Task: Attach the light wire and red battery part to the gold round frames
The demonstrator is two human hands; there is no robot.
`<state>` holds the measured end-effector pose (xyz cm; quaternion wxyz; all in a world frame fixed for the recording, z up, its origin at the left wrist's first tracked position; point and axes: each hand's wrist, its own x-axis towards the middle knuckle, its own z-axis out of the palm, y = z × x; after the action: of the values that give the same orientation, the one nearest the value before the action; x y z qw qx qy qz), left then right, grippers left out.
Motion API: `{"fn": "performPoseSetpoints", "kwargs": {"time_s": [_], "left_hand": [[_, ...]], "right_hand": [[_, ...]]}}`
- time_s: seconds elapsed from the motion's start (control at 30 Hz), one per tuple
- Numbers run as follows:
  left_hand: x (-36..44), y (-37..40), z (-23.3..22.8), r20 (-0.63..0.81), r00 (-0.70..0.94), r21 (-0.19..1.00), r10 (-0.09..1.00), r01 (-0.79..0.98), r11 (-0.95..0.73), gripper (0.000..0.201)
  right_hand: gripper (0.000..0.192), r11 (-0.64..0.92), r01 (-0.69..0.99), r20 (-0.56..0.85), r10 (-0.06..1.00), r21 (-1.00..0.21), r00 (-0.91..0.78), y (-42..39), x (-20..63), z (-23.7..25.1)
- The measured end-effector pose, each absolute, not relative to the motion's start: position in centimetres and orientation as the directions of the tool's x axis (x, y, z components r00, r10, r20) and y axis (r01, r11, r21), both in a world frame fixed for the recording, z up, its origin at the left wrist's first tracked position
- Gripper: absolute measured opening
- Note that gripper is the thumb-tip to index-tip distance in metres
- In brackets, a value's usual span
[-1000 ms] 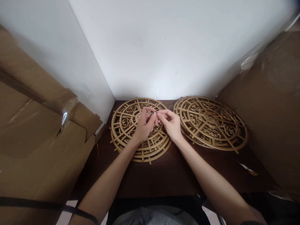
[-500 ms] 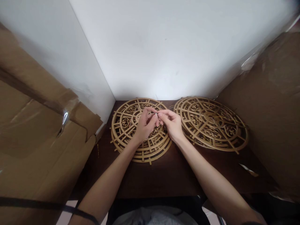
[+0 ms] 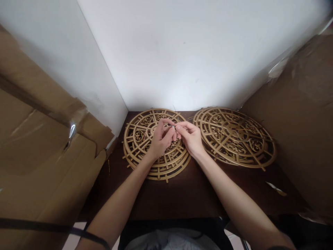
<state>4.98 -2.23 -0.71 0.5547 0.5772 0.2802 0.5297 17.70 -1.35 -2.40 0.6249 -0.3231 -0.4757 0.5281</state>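
— What do we have between our fingertips?

— A tiny silvery piece [image 3: 173, 127], too small for us to name. Our left hand [image 3: 160, 139] and right hand [image 3: 190, 138] meet over it, thumb and forefinger of each pinched on it from either side, the other fingers curled loosely

— And where is it?

— Held just above the left gold disc [image 3: 142, 139], over the far right part of its openwork, not resting on it. We cannot tell whether a thin wire runs from the piece down into the fretwork

— What lies under the disc?

— It looks like a stack of the same round lattice plates, their rims showing one below the other at the near edge. Both sit on the dark brown table [image 3: 182, 194]

— And to our right?

— A second gold disc [image 3: 234, 137], same pattern, lying flat just beside the first; fine reddish wires lie across its middle

— Further out?

— A small pale scrap [image 3: 276, 189] near the table's right edge, brown cardboard [image 3: 47, 146] leaning at our left, more cardboard [image 3: 304, 114] at our right, and a white wall [image 3: 177, 55] behind
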Motion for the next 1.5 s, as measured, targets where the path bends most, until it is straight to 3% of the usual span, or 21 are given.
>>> {"fn": "performPoseSetpoints", "kwargs": {"time_s": [1.5], "left_hand": [[5.08, -2.17, -0.81, 0.302, 0.278, 0.94, 0.912, -0.244, -0.237, 0.015]], "right_hand": [[0.013, 0.269, -0.318, 0.289, 0.957, -0.909, -0.015, -1.55, 17.57, -1.95]]}}
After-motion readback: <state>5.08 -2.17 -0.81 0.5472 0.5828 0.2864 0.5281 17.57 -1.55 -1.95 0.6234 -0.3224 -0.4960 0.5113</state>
